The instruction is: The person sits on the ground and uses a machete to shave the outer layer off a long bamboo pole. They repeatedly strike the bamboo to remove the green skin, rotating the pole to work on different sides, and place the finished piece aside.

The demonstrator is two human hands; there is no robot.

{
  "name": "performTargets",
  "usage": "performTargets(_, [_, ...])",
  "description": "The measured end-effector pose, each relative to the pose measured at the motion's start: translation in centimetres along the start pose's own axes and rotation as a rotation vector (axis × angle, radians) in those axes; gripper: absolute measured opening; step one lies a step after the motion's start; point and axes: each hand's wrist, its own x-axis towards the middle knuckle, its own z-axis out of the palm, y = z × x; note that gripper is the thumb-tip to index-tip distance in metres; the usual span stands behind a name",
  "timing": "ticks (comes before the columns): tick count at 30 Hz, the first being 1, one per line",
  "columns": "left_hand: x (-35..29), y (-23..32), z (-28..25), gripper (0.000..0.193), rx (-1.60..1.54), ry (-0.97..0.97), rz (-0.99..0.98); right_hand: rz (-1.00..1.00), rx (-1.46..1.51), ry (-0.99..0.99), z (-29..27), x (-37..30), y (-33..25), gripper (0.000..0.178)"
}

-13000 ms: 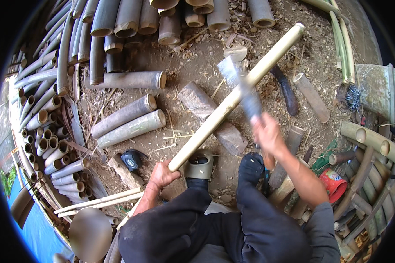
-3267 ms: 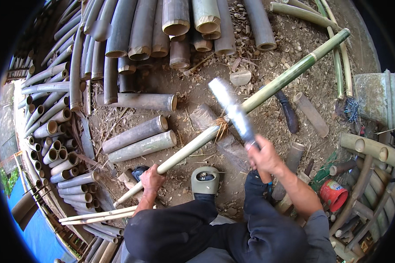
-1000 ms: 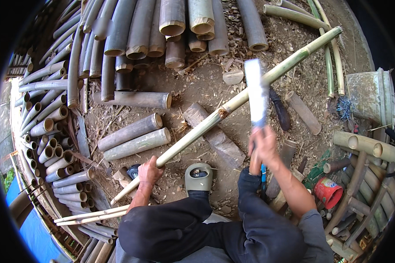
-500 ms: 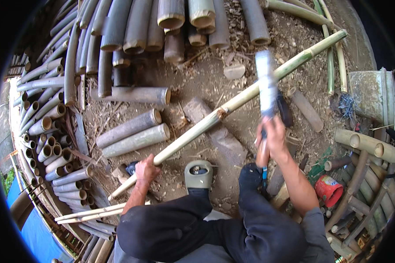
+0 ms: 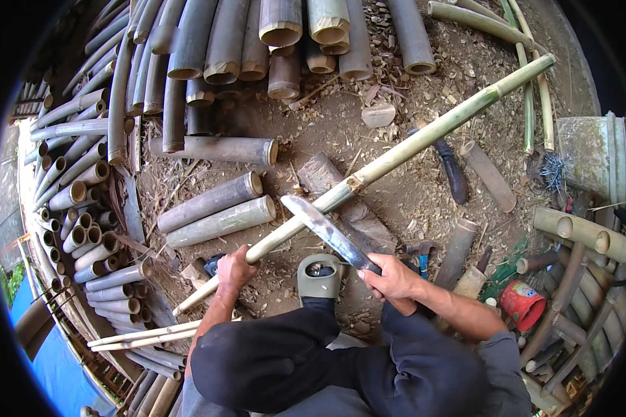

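A long green bamboo pole point(image 5: 396, 153) runs from the upper right down to the lower left, resting across a short grey wooden block point(image 5: 365, 215) on the dirt. My left hand point(image 5: 235, 267) grips the pole near its lower end. My right hand point(image 5: 393, 278) holds the handle of a long broad-bladed knife point(image 5: 323, 229). The blade lies against the pole, just below a node, its tip pointing up and left. My foot in a grey sandal point(image 5: 320, 274) sits between my hands.
Cut bamboo tubes point(image 5: 215, 212) lie left of the pole, with stacks of thicker ones point(image 5: 278, 35) behind and thin ones point(image 5: 69, 208) at far left. A dark-handled tool point(image 5: 453, 170), a red can point(image 5: 522, 304) and a basket point(image 5: 595, 156) are on the right.
My right hand has swung the knife down from an upright raised position; its blade now meets the pole. My left hand still holds the pole.
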Motion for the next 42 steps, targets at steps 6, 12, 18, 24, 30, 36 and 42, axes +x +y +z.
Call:
performTargets(6, [-1.5,0.1,1.2,0.029,-0.017,0.175,0.029,-0.326,0.312,0.664,-7.3,-0.5,-3.2,0.019])
performTargets(12, [-1.1,0.3,2.4,0.021,0.055,0.356,0.087,-0.237,0.018,0.536,-4.4,0.8,-0.8,0.019])
performTargets(18, [-1.9,0.3,1.7,0.023,0.045,0.329,0.054,-0.42,0.484,0.896,-6.2,2.0,-2.5,0.013])
performTargets(24, [-1.4,-0.9,2.5,0.025,0.041,0.296,0.034,-0.09,0.082,0.337,-4.0,0.1,-1.7,0.014])
performTargets(30, [-1.5,-0.6,2.2,0.025,0.022,0.285,0.056,-0.376,0.451,0.731,-4.8,1.3,-0.7,0.018])
performTargets(36, [-0.7,-0.1,1.8,0.025,0.023,0.27,0.057,-0.022,0.059,0.178,-0.5,-1.1,0.1,0.017])
performTargets(42, [0.2,-0.4,-1.2,0.024,-0.022,-0.087,-0.059,-0.39,0.322,0.749,-9.3,-0.5,-2.8,0.022])
